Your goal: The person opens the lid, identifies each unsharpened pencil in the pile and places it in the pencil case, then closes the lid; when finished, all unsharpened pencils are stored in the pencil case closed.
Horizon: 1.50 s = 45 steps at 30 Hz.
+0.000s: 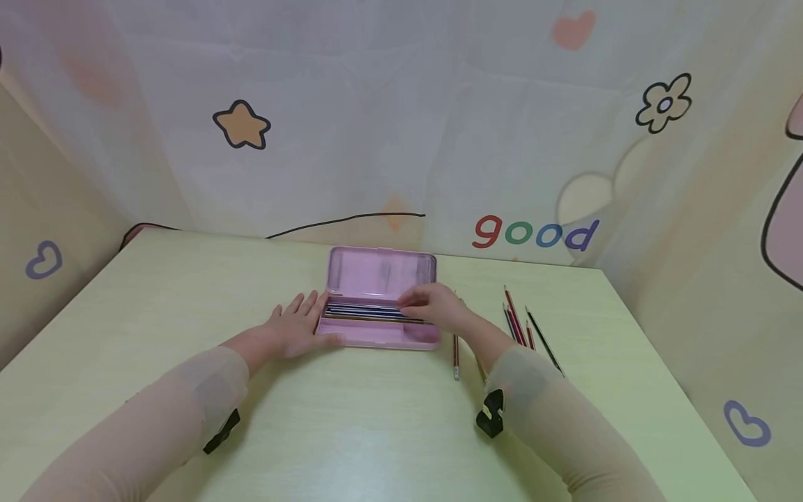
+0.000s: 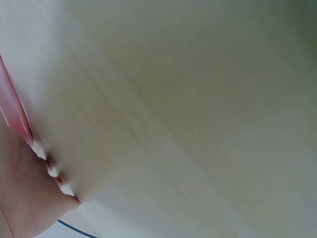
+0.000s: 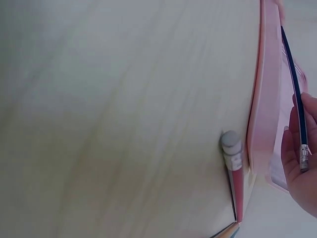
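A pink pencil case (image 1: pixel 370 336) lies open on the table, its lid tipped back toward the wall. Several pencils (image 1: pixel 360 312) lie side by side in it. My left hand (image 1: pixel 296 332) lies against the case's left end, fingers straight and spread, thumb by the front corner. In the left wrist view, that hand (image 2: pixel 29 193) shows beside the case edge (image 2: pixel 17 111). Over the right part of the case, my right hand (image 1: pixel 436 307) pinches a dark blue pencil. The right wrist view shows this pencil (image 3: pixel 294 84), its eraser end near the palm.
Right of the case lies a red pencil (image 1: pixel 456 355) with an eraser. Farther right, several red and dark pencils (image 1: pixel 514 317) are loosely grouped, with a dark pencil (image 1: pixel 544 340) slanting beside them. A printed cloth (image 1: pixel 376 139) hangs behind the table.
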{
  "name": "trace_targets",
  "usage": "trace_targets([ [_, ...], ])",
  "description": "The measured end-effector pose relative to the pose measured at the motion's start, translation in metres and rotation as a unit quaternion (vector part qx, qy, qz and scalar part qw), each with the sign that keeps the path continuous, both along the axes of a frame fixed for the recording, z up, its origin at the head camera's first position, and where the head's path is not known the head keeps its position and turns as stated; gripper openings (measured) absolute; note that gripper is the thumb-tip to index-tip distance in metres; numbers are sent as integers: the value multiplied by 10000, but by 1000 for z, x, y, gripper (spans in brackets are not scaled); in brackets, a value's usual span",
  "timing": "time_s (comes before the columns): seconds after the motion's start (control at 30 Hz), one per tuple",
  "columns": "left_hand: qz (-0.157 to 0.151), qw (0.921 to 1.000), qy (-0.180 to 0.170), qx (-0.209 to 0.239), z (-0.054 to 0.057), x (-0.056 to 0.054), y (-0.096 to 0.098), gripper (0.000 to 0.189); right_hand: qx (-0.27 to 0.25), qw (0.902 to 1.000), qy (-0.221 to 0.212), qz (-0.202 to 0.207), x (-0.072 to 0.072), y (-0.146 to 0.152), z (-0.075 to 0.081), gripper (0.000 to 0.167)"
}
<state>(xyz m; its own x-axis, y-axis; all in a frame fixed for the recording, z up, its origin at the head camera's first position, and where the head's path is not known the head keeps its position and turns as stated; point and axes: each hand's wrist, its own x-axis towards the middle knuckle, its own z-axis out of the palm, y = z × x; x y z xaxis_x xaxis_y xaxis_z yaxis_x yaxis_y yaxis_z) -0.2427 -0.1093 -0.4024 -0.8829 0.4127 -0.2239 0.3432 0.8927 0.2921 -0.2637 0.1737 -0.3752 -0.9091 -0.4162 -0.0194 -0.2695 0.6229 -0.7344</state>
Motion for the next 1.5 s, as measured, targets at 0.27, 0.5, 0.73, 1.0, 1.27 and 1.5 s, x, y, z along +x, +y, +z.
trace_targets([
  [0.27, 11, 10000, -25, 31, 3, 3, 0, 104, -44, 9999, -123, 37, -2, -7, -3, 16],
  [0.5, 4, 10000, -36, 27, 3, 3, 0, 106, -144, 9998, -129, 110, -2, -11, -5, 15],
  [0.73, 10, 10000, -2, 63, -2, 0, 0, 109, -122, 9998, -133, 40, -1, -14, -4, 14],
  [1.0, 53, 9999, 75, 71, -13, -8, -2, 110, 18, 10000, -33, -16, 1, -9, -1, 14],
  [1.27, 40, 10000, 44, 62, -3, 0, 1, 108, 125, 9998, 57, -146, 6, 0, 1, 15],
  [1.5, 11, 10000, 20, 21, 8, 7, 3, 101, -159, 9993, -173, -288, 13, 13, 3, 17],
])
